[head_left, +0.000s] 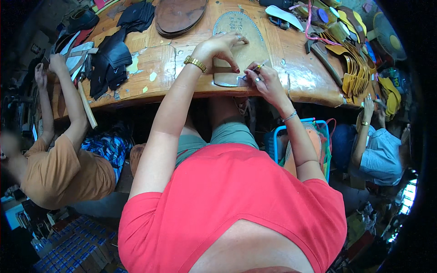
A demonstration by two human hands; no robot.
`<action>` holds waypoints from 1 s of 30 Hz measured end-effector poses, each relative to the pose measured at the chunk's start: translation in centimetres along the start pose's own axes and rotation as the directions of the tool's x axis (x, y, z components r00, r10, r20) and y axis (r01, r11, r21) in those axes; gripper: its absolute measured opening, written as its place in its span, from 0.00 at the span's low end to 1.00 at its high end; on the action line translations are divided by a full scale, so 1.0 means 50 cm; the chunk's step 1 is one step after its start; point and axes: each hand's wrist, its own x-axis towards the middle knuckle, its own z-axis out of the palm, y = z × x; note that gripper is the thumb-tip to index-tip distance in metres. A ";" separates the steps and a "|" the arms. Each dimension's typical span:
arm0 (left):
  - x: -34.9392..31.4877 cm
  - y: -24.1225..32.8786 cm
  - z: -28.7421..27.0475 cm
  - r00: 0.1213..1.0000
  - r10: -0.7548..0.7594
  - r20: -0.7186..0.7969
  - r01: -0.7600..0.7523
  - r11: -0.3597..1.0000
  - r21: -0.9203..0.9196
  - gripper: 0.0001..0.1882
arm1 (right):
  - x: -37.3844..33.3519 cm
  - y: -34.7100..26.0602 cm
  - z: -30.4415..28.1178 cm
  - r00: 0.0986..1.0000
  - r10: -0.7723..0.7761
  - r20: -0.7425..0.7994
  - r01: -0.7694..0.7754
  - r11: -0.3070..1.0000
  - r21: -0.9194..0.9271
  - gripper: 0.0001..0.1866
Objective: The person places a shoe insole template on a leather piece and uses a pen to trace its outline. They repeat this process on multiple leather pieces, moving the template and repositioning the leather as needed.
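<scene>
A long, round-ended tan board (236, 27) lies on the table in front of me, with a dotted edge and handwriting at its far end. My left hand (221, 49) rests over its left side, thumb and fingers spread and holding nothing. At the near right part of the board, my right hand (269, 83) pinches a slim pen-like tool (261, 66) with a pale shaft. The tool's working tip is hard to make out beside my fingers.
Dark brown oval leather pieces (180, 16) and black leather pieces (111, 57) lie to the left. A hammer (326, 62) and stacked yellow strips (353, 75) are on the right. A blue basket (269, 148) stands below the table edge. People sit working on both sides.
</scene>
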 end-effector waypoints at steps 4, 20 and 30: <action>0.003 -0.001 0.000 1.000 -0.017 0.012 0.017 1.000 -0.005 0.53 | -0.009 0.012 -0.033 0.997 0.075 0.007 -0.075 0.996 -0.051 0.08; 0.004 0.008 -0.007 1.000 -0.020 0.018 0.020 1.000 0.024 0.52 | -0.062 -0.003 -0.046 0.999 0.045 -0.018 -0.047 0.993 -0.106 0.09; 0.010 0.011 -0.002 0.998 -0.064 -0.008 0.064 0.998 0.029 0.42 | -0.032 0.086 -0.051 0.948 0.288 -0.136 -0.219 0.900 0.377 0.10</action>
